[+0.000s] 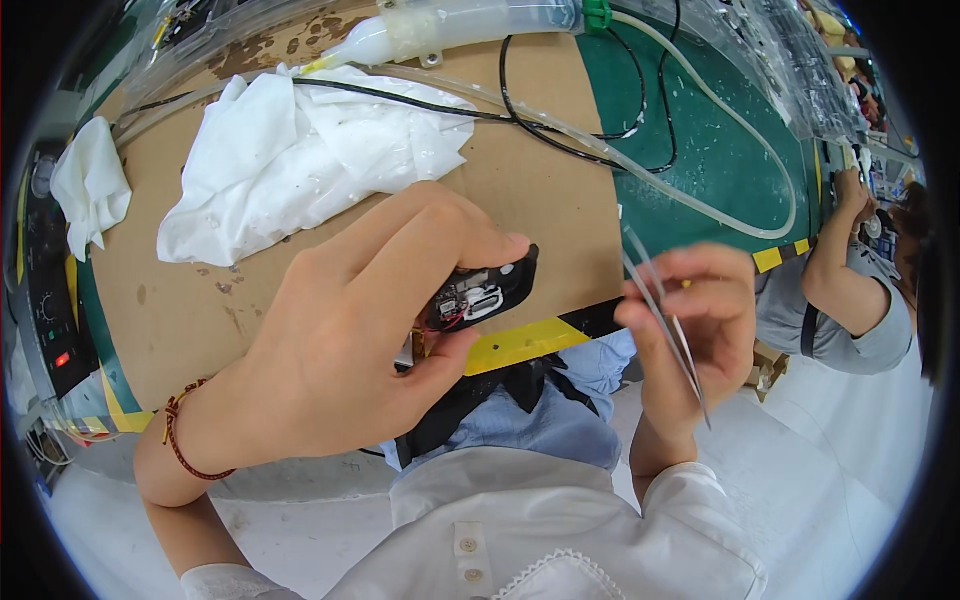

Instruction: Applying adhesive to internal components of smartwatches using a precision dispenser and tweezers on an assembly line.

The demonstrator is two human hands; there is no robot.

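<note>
In the middle of the head view, my left hand [350, 310] is closed round a small black device housing [487, 290]. Its open side shows a circuit board, thin red wires and a white ring-like part. The fingers and palm hide the rest of it. Off to the right, my right hand [705, 310] grips metal tweezers [672, 330] between thumb and fingers, slightly blurred. One end of the tweezers points up toward the table, the other down past the wrist. The tweezers stay apart from the housing.
White crumpled cloths [310, 160] lie on a brown cardboard sheet [560, 220]. Behind them rests a dispensing syringe [450, 30] with a clear hose [740, 222] and a black cable. A control box [50, 310] stands at left. Another person [845, 280] sits at right.
</note>
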